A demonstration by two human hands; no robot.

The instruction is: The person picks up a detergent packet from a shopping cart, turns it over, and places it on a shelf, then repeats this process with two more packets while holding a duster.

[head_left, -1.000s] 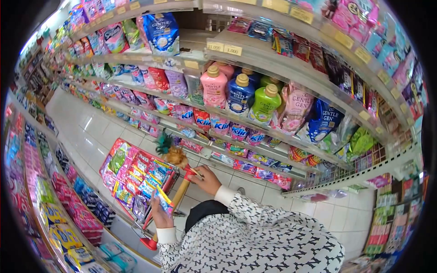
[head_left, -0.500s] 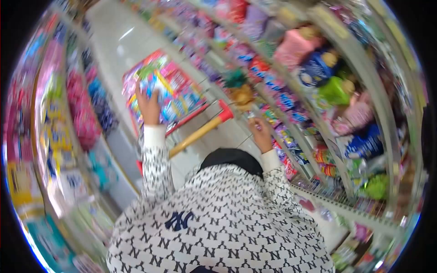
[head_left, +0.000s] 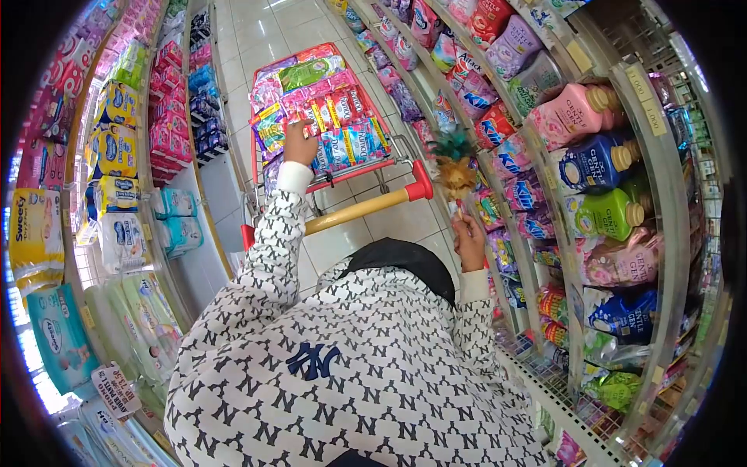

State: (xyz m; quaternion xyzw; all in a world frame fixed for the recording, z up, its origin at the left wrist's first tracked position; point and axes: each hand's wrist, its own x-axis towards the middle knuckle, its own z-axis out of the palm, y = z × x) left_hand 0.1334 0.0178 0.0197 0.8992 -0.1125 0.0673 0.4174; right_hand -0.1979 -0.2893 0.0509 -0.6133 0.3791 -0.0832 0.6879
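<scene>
Nearest is the person's white hooded top [head_left: 334, 366] with black letters N, and one black cap-like piece of cloth [head_left: 401, 261] lies at its neck. Two hands are reaching forward from two white cuffs.

The right hand [head_left: 469, 240] has its fingers closed on the thin handle of one feather duster [head_left: 457, 173], which has brown and green feathers. The duster is between the cart and the right shelf.

The left hand [head_left: 299, 143] is over the near left part of the goods in the cart, with fingers bent; I cannot tell if it grips a packet or only rests there.

Just beyond the top is one tan round push bar [head_left: 366, 210] with two red plastic ends. After it comes the one metal shopping cart with red rim [head_left: 354, 173]. In it lie shiny sachet packs: a row of blue ones [head_left: 350, 146] at the near side, a row of red ones [head_left: 336, 109] behind, and one green pack [head_left: 311, 71] near the far end. The packs overlap, so their full number is not clear.

On the right shelf, three bottles stand in front: one pink [head_left: 569, 118], one dark blue [head_left: 591, 163] and one green [head_left: 608, 215]. On the left are two small teal packs [head_left: 180, 216]. Farthest, the pale tiled floor [head_left: 249, 27] continues between the shelves.
</scene>
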